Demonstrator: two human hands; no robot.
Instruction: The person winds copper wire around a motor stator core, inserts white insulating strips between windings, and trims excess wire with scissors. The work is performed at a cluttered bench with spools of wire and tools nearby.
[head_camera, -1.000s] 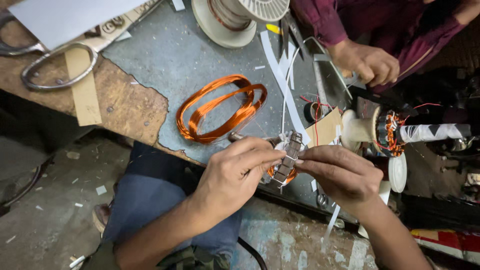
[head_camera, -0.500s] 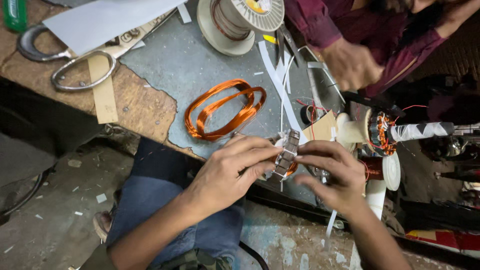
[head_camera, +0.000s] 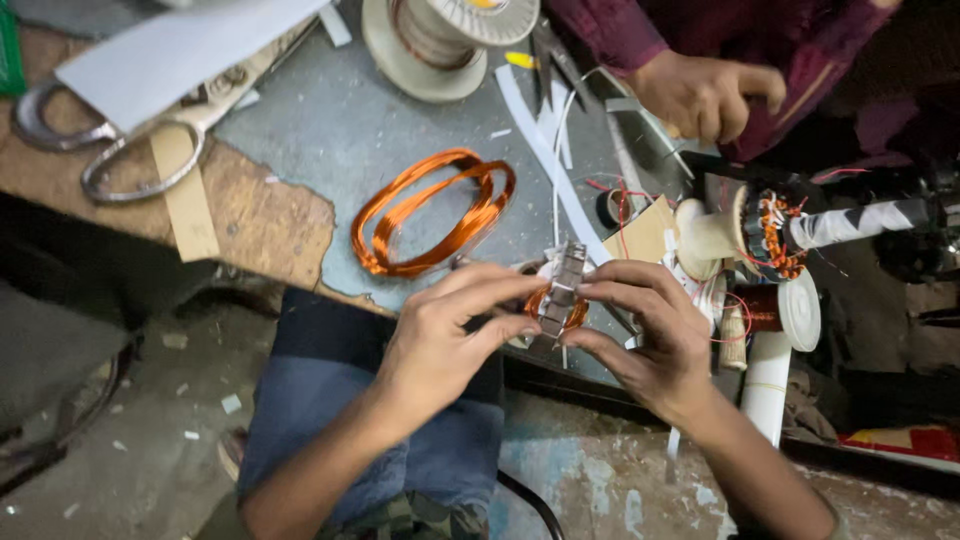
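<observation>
Both my hands hold a small metal stator core (head_camera: 560, 290) wound with copper wire, just past the front edge of the grey worktable (head_camera: 330, 130). My left hand (head_camera: 445, 340) pinches its left side with thumb and fingers. My right hand (head_camera: 645, 335) grips the right side, fingers curled over the top. A loose coil of orange copper wire (head_camera: 432, 212) lies on the table just beyond my left hand.
Large scissors (head_camera: 130, 150) and a white paper sheet (head_camera: 170, 50) lie at the far left. A wire spool (head_camera: 440, 35) stands at the back. Another person's hand (head_camera: 705, 95) works at the upper right. A winding spindle with a copper-wound part (head_camera: 770, 235) sits right. White paper strips (head_camera: 545, 150) cross the table.
My hands have stayed closed on the stator core, turning it slightly. The view has shifted, so the table items sit lower and more to the right. The other person's hand has moved.
</observation>
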